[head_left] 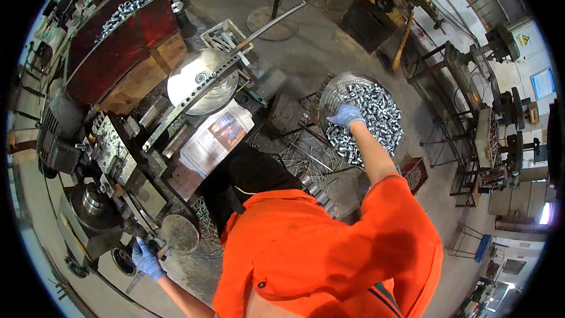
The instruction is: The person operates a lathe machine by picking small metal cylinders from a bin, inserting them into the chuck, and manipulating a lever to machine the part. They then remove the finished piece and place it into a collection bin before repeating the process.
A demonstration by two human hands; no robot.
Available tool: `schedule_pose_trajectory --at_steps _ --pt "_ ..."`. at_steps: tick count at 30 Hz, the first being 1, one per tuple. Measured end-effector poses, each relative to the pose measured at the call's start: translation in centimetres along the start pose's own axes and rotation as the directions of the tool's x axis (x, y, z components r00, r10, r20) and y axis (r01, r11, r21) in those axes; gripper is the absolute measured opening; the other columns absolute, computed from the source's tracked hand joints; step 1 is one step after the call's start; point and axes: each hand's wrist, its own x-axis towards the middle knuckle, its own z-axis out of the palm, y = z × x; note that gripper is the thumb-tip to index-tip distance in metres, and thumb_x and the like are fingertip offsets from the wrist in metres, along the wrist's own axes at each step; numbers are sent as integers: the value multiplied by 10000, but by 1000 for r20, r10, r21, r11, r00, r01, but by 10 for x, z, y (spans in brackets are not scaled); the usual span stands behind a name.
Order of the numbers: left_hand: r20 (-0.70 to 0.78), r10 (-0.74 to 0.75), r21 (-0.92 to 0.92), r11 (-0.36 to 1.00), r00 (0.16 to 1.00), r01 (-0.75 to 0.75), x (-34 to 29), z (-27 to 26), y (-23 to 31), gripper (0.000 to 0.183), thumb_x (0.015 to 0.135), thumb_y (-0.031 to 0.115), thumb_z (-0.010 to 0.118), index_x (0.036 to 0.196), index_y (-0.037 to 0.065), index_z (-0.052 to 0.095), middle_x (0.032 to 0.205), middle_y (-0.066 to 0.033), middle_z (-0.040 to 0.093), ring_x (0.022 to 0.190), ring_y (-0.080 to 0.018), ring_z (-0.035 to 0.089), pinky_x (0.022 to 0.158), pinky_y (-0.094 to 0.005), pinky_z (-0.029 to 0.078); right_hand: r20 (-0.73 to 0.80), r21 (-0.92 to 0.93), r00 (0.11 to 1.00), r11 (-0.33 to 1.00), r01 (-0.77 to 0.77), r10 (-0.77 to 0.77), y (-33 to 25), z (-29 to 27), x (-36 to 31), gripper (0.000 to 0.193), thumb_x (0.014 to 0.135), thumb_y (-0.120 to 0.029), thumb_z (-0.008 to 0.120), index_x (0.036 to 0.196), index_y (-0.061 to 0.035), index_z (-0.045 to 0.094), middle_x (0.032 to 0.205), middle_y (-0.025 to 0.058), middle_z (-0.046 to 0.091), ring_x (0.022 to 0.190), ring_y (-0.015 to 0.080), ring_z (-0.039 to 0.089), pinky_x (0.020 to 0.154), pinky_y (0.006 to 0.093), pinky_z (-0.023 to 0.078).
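Note:
My right hand [346,116], in a blue glove, is over a round perforated metal basin [336,88] heaped with small shiny metal cylinders [376,118]. Its fingers point left and are drawn together at the heap's left side; what they hold, if anything, is hidden. At the lower left, my gloved left hand [147,261] is closed around a lever handle [162,252] on the lathe-like machine. The machine's round chuck [92,201] lies beyond that hand, up and to the left. A large shiny disc [203,82] sits near the machine's far end.
A long slotted metal bar [200,91] slants across the disc. A printed sheet [215,138] lies in front of it. At the upper left is a dark red bin [126,47] with more metal parts. Metal shavings [306,156] litter the floor by the basin; a small red box [414,175] stands right.

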Motion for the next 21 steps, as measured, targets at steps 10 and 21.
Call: schedule_pose_trajectory --at_steps 10,21 --pt "-91 -2 290 956 996 28 -9 -6 7 429 871 435 508 785 33 631 744 -199 608 679 -381 562 612 -437 426 -445 496 885 786 369 -135 -7 2 -7 334 749 -255 718 840 61 664 771 170 666 715 226 650 681 331 504" --pt "-304 181 260 960 935 -101 -12 -99 12 307 866 334 562 808 48 658 701 -160 623 617 -316 605 576 -390 463 -577 99 18 -48 994 -816 -334 -209 -198 412 684 -251 750 1019 -31 657 1174 186 532 1068 301 542 925 365 418"
